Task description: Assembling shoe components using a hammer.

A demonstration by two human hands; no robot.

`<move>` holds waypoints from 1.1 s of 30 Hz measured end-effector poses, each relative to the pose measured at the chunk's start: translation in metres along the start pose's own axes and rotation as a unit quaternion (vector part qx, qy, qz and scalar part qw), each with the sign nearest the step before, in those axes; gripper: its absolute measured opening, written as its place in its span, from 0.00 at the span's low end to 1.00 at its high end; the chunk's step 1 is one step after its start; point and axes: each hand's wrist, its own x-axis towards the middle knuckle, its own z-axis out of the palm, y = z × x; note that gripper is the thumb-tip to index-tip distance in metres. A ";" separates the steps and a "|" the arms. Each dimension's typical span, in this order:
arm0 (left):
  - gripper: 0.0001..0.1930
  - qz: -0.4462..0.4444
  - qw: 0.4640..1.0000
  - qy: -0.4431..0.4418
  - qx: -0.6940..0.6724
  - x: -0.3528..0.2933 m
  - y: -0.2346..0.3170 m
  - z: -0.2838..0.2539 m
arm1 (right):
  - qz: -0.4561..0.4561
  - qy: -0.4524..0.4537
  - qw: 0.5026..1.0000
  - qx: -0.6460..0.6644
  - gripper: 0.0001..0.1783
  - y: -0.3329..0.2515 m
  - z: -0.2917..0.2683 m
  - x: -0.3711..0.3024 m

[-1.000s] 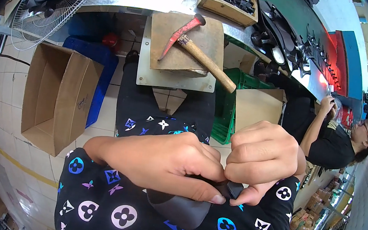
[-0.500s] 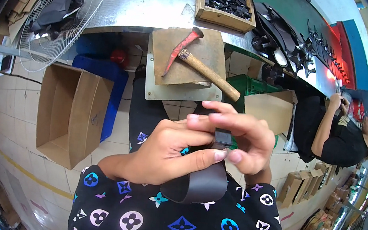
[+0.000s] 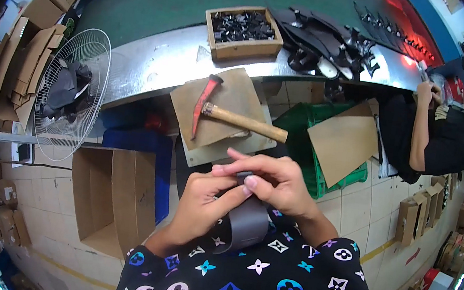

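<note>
In front of my body I hold a smooth dark strap-like piece (image 3: 248, 226), curved into a loop, perhaps part of a shoe. My left hand (image 3: 204, 205) pinches its upper end between thumb and fingers. From the other side, my right hand (image 3: 280, 184) closes on that same end, its thumb pressed near the left thumb. The fingers cover most of the gripped end. Beyond my hands, a hammer (image 3: 243, 121) with a red head and wooden handle lies on a brown board (image 3: 236, 90) over a pale plate.
A wooden box (image 3: 246, 54) of small black parts stands on the metal bench edge (image 3: 154, 69), beside dark shoe pieces (image 3: 315, 36). At left are a wire fan guard (image 3: 101, 79) holding dark pieces and an open carton (image 3: 133, 191). A green crate (image 3: 349, 180) and a co-worker (image 3: 447, 136) are right.
My view has shifted, showing more of the bench. The right fingers, raised and spread before, have come down onto the strap end. A small dark block between my fingers is now mostly covered.
</note>
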 end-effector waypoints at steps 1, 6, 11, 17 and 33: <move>0.10 -0.004 1.000 -0.009 0.014 0.002 0.004 -0.001 | -0.026 -0.010 0.999 -0.018 0.15 0.003 -0.005 0.000; 0.13 -0.118 0.981 -0.065 -0.143 0.012 -0.002 0.003 | 0.141 0.002 0.985 0.103 0.20 0.005 -0.021 -0.011; 0.13 -0.163 0.962 -0.085 -0.200 0.012 0.010 0.016 | 0.121 -0.015 0.964 0.237 0.36 0.009 -0.030 -0.015; 0.13 -0.118 0.969 -0.116 -0.181 0.009 0.006 0.018 | 0.051 -0.045 0.988 0.136 0.30 0.007 -0.033 -0.019; 0.32 0.074 0.910 0.386 -0.131 0.022 -0.025 -0.129 | -0.052 0.422 0.812 -0.399 0.20 -0.025 -0.209 0.061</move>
